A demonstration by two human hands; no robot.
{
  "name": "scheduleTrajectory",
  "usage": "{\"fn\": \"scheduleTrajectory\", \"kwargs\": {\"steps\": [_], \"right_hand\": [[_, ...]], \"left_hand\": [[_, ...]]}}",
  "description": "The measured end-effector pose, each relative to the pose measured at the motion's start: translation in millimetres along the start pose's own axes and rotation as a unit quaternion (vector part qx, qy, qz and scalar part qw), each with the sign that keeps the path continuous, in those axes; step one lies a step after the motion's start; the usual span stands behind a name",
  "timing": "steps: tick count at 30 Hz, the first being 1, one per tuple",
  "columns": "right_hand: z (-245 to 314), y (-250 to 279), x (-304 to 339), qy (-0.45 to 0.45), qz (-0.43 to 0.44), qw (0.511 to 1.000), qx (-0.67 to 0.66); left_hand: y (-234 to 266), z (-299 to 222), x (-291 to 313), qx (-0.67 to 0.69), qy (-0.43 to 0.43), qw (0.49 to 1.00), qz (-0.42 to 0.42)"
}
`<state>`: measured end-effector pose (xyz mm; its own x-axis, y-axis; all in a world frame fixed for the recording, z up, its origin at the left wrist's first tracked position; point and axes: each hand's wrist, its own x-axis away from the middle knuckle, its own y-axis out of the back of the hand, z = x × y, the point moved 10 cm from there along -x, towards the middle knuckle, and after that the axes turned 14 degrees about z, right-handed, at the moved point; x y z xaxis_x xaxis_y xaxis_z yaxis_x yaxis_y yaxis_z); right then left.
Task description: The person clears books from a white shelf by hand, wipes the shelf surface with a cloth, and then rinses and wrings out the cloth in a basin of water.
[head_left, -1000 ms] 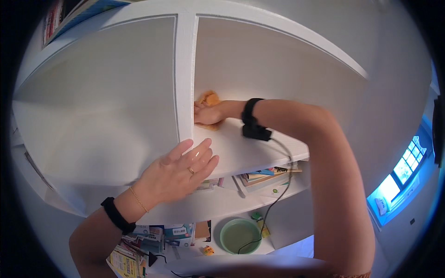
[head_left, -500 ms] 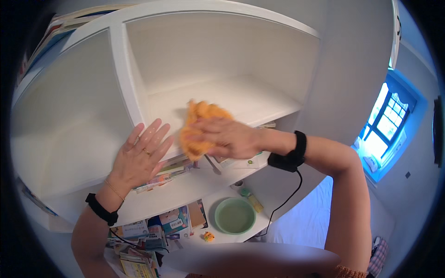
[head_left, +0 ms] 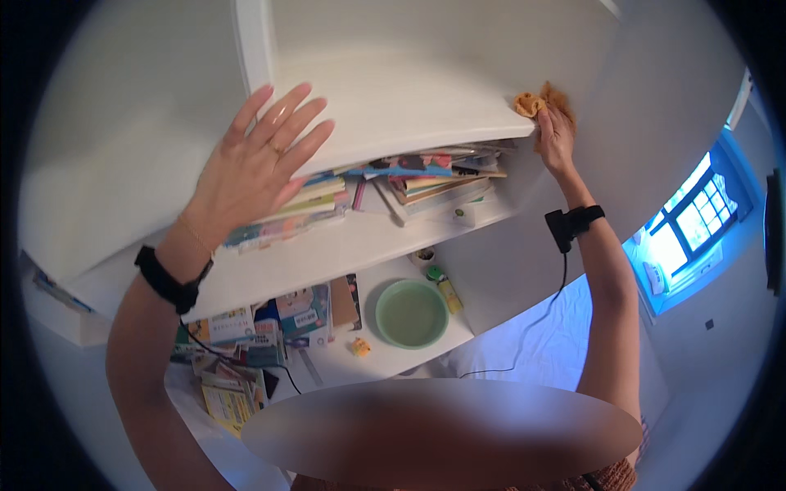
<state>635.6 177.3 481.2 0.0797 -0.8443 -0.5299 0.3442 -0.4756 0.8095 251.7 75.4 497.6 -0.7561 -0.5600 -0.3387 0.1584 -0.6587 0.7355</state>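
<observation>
My right hand (head_left: 557,135) presses a crumpled orange cloth (head_left: 532,102) against the right end of a white shelf board (head_left: 409,123), where the board meets the side panel. My left hand (head_left: 258,168) lies flat with fingers spread on the front edge of the same board, next to the white upright divider (head_left: 252,45). Both wrists wear black bands, and a thin black cable hangs from the right one.
Flat stacks of books (head_left: 409,176) lie on the shelf below. Lower down stand a pale green bowl (head_left: 412,313), small jars (head_left: 426,260), a tiny orange figure (head_left: 359,347) and more books and booklets (head_left: 254,327). A blue-lit window (head_left: 684,217) is at the right.
My right hand has carried the orange cloth from the middle of the shelf out to its right end. My left hand stays flat on the board's front edge.
</observation>
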Motion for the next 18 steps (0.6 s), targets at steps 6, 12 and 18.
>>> {"fn": "scheduleTrajectory", "kwargs": {"steps": [6, 12, 18], "right_hand": [[184, -38, 39, 0.177, -0.208, 0.961, 0.035], [347, -63, 72, 0.263, -0.242, 0.933, -0.047], [331, -56, 79, 0.256, -0.186, 0.928, -0.195]], "left_hand": [[1, 5, 14, -0.03, 0.011, 0.999, -0.026], [35, -6, 33, 0.046, -0.087, 0.985, -0.143], [25, -33, 118, 0.248, 0.007, 0.95, -0.191]]}}
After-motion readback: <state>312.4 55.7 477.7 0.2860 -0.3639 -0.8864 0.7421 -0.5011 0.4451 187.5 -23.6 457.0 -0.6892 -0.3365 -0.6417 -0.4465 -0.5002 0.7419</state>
